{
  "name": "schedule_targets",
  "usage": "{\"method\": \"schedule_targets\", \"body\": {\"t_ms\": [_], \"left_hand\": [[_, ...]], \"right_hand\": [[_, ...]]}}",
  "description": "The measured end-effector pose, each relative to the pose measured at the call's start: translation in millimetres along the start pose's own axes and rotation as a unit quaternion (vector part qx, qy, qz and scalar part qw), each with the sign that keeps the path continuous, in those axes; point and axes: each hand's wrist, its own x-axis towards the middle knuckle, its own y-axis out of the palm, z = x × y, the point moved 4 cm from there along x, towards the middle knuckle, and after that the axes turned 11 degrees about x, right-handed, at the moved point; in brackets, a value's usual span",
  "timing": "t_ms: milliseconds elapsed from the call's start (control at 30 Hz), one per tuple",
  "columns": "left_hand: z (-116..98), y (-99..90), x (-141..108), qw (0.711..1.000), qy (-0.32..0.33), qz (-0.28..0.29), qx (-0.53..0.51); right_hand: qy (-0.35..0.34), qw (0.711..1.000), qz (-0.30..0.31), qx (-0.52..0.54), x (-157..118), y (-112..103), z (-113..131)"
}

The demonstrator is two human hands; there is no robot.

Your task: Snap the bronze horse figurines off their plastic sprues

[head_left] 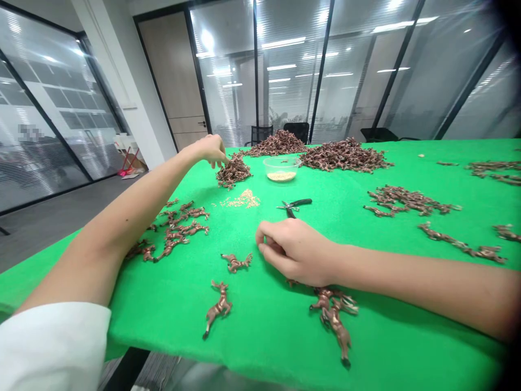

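Head view, contents listed from largest to smallest: one glass-walled room (228, 70) with blinds behind the panes; black chairs (261, 134) beyond the far table edge; one table under a green cloth (260, 339). On the cloth, along the far side, lie two large heaps of small brown deer figures (344, 155), with a smaller heap (234, 172) nearer to me. Looser spreads of the same figures (409, 200) lie to the right, and a scattered group (179, 231) lies on the near left. Single figures (218, 308) lie apart on the bare cloth, and a tangled cluster (334, 320) sits just below my right hand (295, 252). Between the heaps stands one clear plastic bowl (281, 163) with pale grains (280, 176) in its bottom. A loose patch of pale bits (243, 200) lies on the cloth nearer me, and black-handled pliers (293, 205) rest just beyond my right hand, untouched. My left hand (211, 150), arm reaching out from a white sleeve (49, 347), is at the smaller heap, its fingertips (225, 161) down on the top of the pile. The fingers are drawn narrow, but I cannot tell whether they hold a figure. My right hand is curled narrow just above the cloth, with nothing showing in it, though its closed fingers hide whatever might be inside.
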Motion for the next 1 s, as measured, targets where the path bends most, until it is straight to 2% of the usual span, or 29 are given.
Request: {"method": "schedule_targets", "body": {"t_ms": [100,300,400,700,1000], "left_hand": [[2.3,13.4,3.3,0.993,0.004,0.117,0.024],[10.4,42.5,10.5,0.980,-0.024,0.193,0.044],[13.0,51.3,8.0,0.972,-0.028,0.228,0.037],[18.0,59.7,9.2,0.962,-0.019,0.270,0.021],[41.8,56.1,10.4,0.964,-0.028,0.264,0.006]], "right_hand": [[0.000,1.000,0.002,0.000,-0.2,0.3,0.4],[-0.006,1.000,0.000,0.004,1.2,-0.3,1.7],[-0.004,1.000,0.000,0.004,1.0,0.1,1.2],[-0.005,1.000,0.003,-0.004,-0.2,0.1,1.9],[-0.009,1.000,-0.001,-0.008,-1.8,0.9,-0.5]]}}
